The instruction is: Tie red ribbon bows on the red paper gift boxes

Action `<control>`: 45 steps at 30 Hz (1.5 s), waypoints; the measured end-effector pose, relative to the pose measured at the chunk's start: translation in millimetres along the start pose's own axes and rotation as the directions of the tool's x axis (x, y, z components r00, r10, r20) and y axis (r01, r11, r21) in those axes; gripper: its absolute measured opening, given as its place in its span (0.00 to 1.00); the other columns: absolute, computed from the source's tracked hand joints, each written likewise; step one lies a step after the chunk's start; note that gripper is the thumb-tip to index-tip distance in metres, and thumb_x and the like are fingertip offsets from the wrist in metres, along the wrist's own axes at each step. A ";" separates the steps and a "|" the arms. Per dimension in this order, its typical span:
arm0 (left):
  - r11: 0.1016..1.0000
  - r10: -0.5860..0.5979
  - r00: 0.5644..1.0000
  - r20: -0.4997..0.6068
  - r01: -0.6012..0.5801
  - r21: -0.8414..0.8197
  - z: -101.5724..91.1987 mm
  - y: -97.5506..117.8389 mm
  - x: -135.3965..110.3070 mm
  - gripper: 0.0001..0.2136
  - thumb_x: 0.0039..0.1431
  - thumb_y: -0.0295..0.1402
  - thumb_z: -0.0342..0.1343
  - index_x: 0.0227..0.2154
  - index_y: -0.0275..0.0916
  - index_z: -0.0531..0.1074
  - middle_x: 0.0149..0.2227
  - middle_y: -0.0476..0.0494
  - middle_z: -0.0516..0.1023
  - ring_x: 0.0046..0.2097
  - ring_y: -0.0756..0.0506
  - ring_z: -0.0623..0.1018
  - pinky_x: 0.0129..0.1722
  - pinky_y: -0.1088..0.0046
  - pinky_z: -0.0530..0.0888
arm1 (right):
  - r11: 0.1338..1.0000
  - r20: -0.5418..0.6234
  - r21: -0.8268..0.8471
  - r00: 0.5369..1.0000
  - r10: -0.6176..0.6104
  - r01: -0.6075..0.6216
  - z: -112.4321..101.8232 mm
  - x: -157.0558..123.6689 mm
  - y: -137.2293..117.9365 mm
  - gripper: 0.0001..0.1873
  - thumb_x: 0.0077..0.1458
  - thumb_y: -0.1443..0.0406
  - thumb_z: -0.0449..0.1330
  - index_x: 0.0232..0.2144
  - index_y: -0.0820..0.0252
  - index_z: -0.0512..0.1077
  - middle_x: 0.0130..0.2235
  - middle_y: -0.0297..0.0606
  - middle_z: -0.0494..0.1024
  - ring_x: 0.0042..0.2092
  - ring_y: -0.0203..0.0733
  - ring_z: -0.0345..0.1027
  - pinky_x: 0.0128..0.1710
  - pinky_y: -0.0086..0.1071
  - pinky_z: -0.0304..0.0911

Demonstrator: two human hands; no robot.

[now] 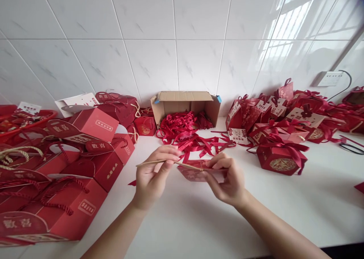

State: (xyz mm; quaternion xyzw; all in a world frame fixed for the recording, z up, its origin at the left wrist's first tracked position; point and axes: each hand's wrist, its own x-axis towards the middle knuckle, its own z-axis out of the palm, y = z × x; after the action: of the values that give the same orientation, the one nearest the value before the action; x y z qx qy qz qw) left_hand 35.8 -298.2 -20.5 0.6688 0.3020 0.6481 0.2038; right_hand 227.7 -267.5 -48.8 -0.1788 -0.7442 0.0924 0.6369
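Note:
My left hand pinches a thin gold cord between thumb and fingers, with one end sticking out to its left. The cord runs across to my right hand, which grips a small red paper box where the cord meets it. Whether the cord passes through the box cannot be made out, as my right fingers cover that spot. The box is held just above the white table. Behind my hands lies a pile of dark red ribbons, spilling out of an open cardboard box.
Red gift boxes with rope handles are stacked at the left, near a red basket. Ribbon-tied red boxes crowd the right side. Black-handled scissors lie at the far right. A tiled wall closes off the back.

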 end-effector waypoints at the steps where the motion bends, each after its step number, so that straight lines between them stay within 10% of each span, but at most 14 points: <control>1: 0.998 -0.042 0.999 -0.030 0.041 -0.043 0.4 2.7 0.4 0.06 0.60 0.33 0.52 0.36 0.41 0.73 0.33 0.44 0.76 0.42 0.43 0.75 0.45 0.62 0.71 | 0.999 0.018 -0.010 0.999 -0.044 0.045 0.6 -0.6 -2.0 0.16 0.47 0.75 0.60 0.35 0.57 0.58 0.29 0.36 0.68 0.29 0.38 0.63 0.25 0.32 0.60; 5: 0.959 -0.269 0.955 -0.125 0.253 -0.128 3.3 11.5 3.7 0.23 0.55 0.32 0.59 0.51 0.46 0.57 0.27 0.52 0.76 0.31 0.49 0.76 0.36 0.70 0.73 | 0.990 0.039 -0.022 0.990 -0.138 0.139 2.2 -2.0 -7.1 0.17 0.46 0.76 0.61 0.35 0.57 0.59 0.28 0.36 0.68 0.28 0.38 0.64 0.25 0.32 0.61; 12: 0.966 -0.245 0.969 0.018 0.245 -0.085 -0.8 11.1 9.5 0.21 0.59 0.31 0.55 0.52 0.46 0.53 0.31 0.51 0.74 0.32 0.50 0.75 0.38 0.69 0.72 | 0.981 0.067 -0.067 0.981 -0.180 0.184 0.3 -1.7 -7.2 0.15 0.48 0.75 0.61 0.34 0.58 0.60 0.28 0.36 0.69 0.28 0.39 0.66 0.25 0.33 0.62; 17: 0.980 -0.180 0.969 0.171 0.163 0.112 -6.8 8.4 7.8 0.06 0.61 0.35 0.50 0.38 0.41 0.69 0.41 0.40 0.73 0.46 0.43 0.73 0.46 0.66 0.70 | 0.980 0.091 -0.070 0.980 -0.180 0.186 0.3 -2.2 -8.3 0.16 0.48 0.75 0.61 0.35 0.56 0.60 0.29 0.35 0.70 0.29 0.39 0.66 0.26 0.34 0.63; 21: 0.977 -0.201 0.909 0.366 0.157 0.146 -5.1 14.0 4.6 0.13 0.64 0.36 0.46 0.40 0.39 0.74 0.44 0.37 0.75 0.49 0.40 0.73 0.50 0.62 0.69 | 0.982 0.081 -0.071 0.982 -0.168 0.174 -0.5 -3.4 -7.6 0.17 0.48 0.76 0.61 0.36 0.56 0.61 0.29 0.35 0.70 0.29 0.39 0.67 0.27 0.34 0.64; 27: 0.997 -0.016 0.972 0.235 -0.003 0.080 -4.8 17.7 -0.4 0.12 0.59 0.21 0.49 0.39 0.45 0.73 0.41 0.45 0.76 0.43 0.46 0.76 0.42 0.70 0.73 | 0.980 0.091 -0.087 0.981 -0.174 0.181 -1.3 -3.8 -7.4 0.17 0.47 0.76 0.61 0.36 0.57 0.61 0.29 0.36 0.70 0.29 0.39 0.67 0.27 0.34 0.64; 31: 0.990 0.068 0.919 0.387 -0.110 0.089 -8.6 21.5 -0.6 0.16 0.60 0.20 0.43 0.36 0.41 0.76 0.41 0.40 0.77 0.42 0.44 0.77 0.41 0.66 0.74 | 0.978 0.097 -0.086 0.979 -0.180 0.188 -1.1 -4.1 -7.8 0.16 0.48 0.75 0.61 0.36 0.57 0.61 0.29 0.36 0.71 0.30 0.39 0.67 0.27 0.35 0.64; 45: 0.972 -0.233 0.949 0.214 0.219 0.087 9.7 22.1 -10.2 0.04 0.58 0.25 0.51 0.35 0.39 0.67 0.33 0.45 0.71 0.36 0.47 0.74 0.33 0.72 0.74 | 0.974 0.110 -0.098 0.974 -0.195 0.206 1.1 -1.6 -11.0 0.16 0.47 0.75 0.62 0.35 0.56 0.61 0.28 0.35 0.72 0.29 0.39 0.67 0.27 0.34 0.63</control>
State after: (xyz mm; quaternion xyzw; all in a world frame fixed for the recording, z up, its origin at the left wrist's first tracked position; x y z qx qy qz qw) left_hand 48.8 -320.1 -14.1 0.7043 0.3718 0.5317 0.2883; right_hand 225.2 -278.1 -46.5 -0.1322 -0.7934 -0.0045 0.5942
